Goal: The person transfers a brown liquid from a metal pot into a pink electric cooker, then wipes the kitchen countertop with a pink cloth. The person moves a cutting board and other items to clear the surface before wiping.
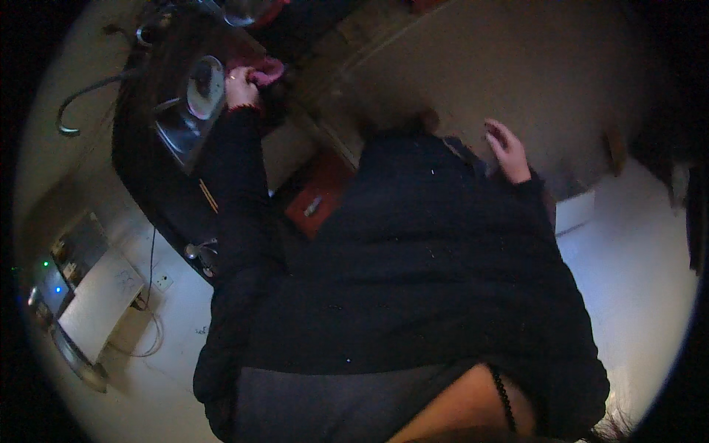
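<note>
At the upper left, my left hand [242, 88] is closed on a pink cloth [268, 72] at the edge of a dark counter [160, 194]. Just left of that hand lies a round, shiny dish or bowl [198, 99], partly shadowed. Below the bowl is a glossy metal basin [180, 128], probably a sink. My right hand [508, 149] hangs over the brown floor at the right, with its fingers slightly curled and nothing in them. Dark jacket sleeves cover both arms.
A curved metal pipe [83, 99] rises left of the counter. Thin sticks [209, 195] and metal utensils [200, 252] lie along it. A red cabinet front [321, 191] stands beside my body. White boxes with lights and cables [102, 304] are at the lower left wall.
</note>
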`<state>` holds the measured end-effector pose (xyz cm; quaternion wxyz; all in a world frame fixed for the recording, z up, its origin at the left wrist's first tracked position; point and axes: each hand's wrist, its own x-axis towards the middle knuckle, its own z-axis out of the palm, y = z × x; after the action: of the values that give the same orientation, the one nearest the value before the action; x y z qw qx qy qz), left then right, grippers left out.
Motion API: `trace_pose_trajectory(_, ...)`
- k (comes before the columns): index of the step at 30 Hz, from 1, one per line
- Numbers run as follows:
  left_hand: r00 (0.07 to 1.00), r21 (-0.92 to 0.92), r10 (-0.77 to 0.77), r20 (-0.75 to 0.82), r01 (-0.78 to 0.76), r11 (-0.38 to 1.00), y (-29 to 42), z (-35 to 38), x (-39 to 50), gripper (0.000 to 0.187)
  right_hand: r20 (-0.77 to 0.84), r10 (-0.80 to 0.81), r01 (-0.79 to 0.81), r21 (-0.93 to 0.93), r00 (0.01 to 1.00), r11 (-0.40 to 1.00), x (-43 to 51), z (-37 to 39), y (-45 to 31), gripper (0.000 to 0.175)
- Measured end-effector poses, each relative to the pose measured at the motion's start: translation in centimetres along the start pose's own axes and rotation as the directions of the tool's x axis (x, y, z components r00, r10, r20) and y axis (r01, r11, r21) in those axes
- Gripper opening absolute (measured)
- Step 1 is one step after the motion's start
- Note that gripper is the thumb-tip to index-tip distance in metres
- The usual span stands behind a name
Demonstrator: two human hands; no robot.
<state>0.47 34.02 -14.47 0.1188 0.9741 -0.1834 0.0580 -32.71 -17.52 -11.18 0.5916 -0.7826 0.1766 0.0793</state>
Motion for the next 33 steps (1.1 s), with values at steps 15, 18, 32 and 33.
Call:
trace_pose_trajectory(15, 0.996, -0.050, -0.074, -0.045, 0.071, 0.996, 8.3, 0.4, 0.2, 0.029, -0.084, -0.016, 0.013, -0.044, 0.996, 0.999, -2.2, -1.7, 0.1, 0.031)
trace_pose_trajectory(18, 0.997, -0.149, 0.071, -0.020, -0.073, 0.986, 11.2, 1.5, 2.2, 0.032, -0.125, -0.029, 0.025, -0.038, 0.992, 0.999, -2.6, -1.4, -0.1, 0.031)
trace_pose_trajectory(32, 0.871, -0.603, 0.427, -0.242, -0.480, 0.637, 29.7, 0.3, 17.6, 0.033, -0.417, 0.074, -0.041, 0.087, 0.906, 0.995, -1.9, -1.8, -3.3, 0.031)
trace_pose_trajectory(33, 0.883, -0.659, 0.414, -0.220, -0.448, 0.604, 30.0, -0.1, 18.6, 0.032, -0.436, 0.065, -0.043, 0.061, 0.897, 0.997, -1.3, -1.9, -3.6, 0.031)
